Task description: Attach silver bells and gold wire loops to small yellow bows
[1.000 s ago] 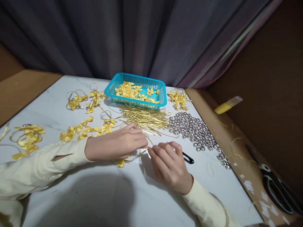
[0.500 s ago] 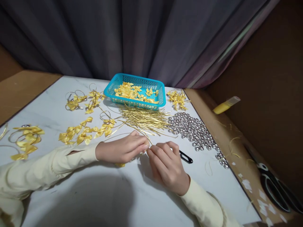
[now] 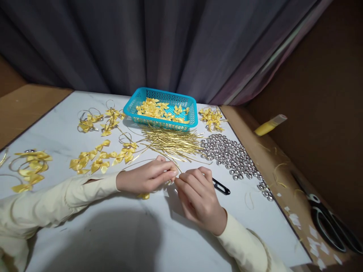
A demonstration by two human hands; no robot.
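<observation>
My left hand (image 3: pixel 147 176) is closed in a pinch at the middle of the table, its fingertips on a thin gold cord (image 3: pixel 178 166). Right beside it, my right hand (image 3: pixel 201 200) also pinches the cord, the fingertips of both hands almost meeting. The fingers hide most of what lies between them. Below my left hand a yellow ribbon bow (image 3: pixel 144 196) peeks out. Behind my right hand lies a black tool handle (image 3: pixel 221 186), its other end covered. A pile of gold cords (image 3: pixel 172 141) is spread just beyond both hands.
A blue basket (image 3: pixel 133 109) of yellow bows stands at the back. Silver beads (image 3: pixel 227 151) cover the right side. Bows with cord loops (image 3: pixel 34 166) lie at left. Black scissors (image 3: pixel 326 223), paper scraps and a yellow tube (image 3: pixel 269 126) are on the brown surface at right.
Both hands keep their pinch with only slight finger movement; the right hand has risen a little. The whole view has shifted very slightly.
</observation>
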